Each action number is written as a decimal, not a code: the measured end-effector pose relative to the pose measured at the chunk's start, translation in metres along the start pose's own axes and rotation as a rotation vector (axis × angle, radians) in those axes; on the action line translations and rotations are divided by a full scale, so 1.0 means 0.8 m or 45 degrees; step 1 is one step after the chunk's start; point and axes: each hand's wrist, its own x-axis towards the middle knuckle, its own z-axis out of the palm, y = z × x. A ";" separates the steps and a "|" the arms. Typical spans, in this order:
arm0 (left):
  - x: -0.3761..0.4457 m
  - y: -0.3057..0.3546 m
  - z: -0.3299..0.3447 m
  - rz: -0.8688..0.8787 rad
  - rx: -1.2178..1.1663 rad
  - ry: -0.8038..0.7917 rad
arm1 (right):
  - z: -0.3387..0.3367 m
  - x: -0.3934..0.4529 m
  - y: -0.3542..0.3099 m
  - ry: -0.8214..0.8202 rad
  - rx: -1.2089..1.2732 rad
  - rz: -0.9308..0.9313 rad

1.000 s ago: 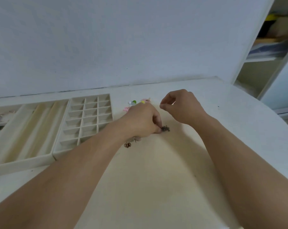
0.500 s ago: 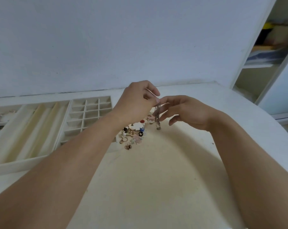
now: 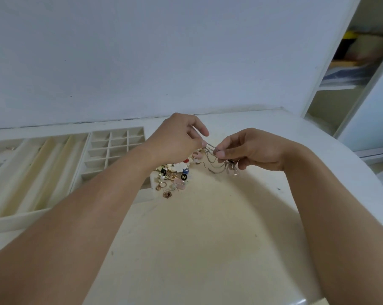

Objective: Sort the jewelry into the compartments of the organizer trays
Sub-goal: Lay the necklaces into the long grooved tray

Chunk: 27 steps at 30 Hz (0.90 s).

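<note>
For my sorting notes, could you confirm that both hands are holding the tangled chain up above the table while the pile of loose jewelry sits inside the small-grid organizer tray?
Not quite: the head view shows the pile of loose jewelry lying on the table, just right of the small-grid organizer tray, not inside it. The rest holds: the left hand and right hand both pinch the tangled chain above the table.

Rounded cream table (image 3: 208, 249) standing against the wall, two white organizer trays (image 3: 54, 172) sitting at its left, a heap of mixed jewelry (image 3: 173, 177) lying just beside the grid tray (image 3: 111, 148)
</note>
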 end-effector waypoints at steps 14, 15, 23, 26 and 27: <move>0.008 -0.018 0.009 -0.022 0.200 -0.144 | -0.005 -0.003 0.000 0.031 0.006 0.001; 0.008 -0.018 0.009 -0.022 0.205 -0.147 | -0.005 -0.003 -0.001 0.071 0.025 -0.032; 0.006 -0.016 0.013 -0.039 0.217 -0.162 | 0.000 -0.005 -0.013 0.256 0.207 -0.526; 0.005 -0.012 0.017 0.002 0.094 -0.178 | 0.005 -0.005 -0.017 0.273 0.258 -0.658; 0.004 -0.011 0.019 0.009 0.045 -0.182 | 0.006 -0.005 -0.019 0.279 0.278 -0.698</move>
